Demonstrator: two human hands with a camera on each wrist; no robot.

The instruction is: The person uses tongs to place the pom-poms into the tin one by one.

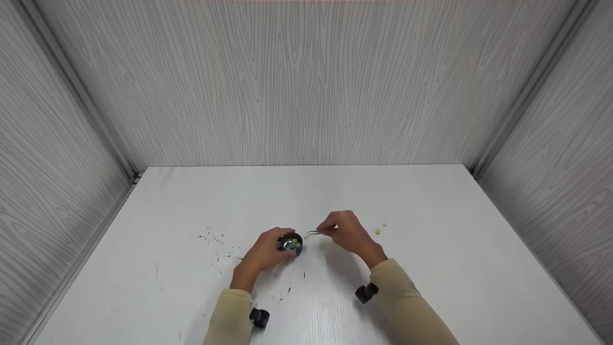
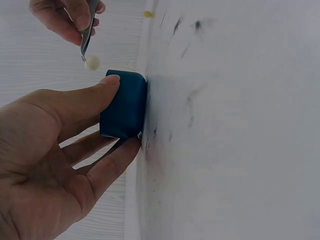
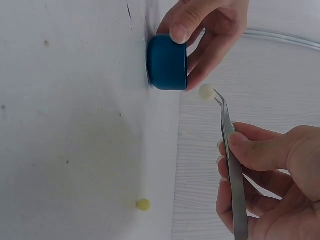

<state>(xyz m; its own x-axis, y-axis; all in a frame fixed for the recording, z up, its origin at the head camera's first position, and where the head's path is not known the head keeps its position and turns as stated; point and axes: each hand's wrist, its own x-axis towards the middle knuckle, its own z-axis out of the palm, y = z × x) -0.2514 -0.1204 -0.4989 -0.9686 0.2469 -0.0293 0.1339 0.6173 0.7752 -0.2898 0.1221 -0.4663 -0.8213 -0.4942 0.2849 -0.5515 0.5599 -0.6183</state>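
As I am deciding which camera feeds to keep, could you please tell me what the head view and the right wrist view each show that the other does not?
Only the head view shows the coloured beads inside the cup, the small pale pink bead on the table, and the tan sleeves.

Only the right wrist view shows the cup's blue side wall clearly, and the thumb of the right hand on the tweezers.

Both show the left hand holding the cup, the tweezers with a whitish bead at their tips, and a yellow bead.
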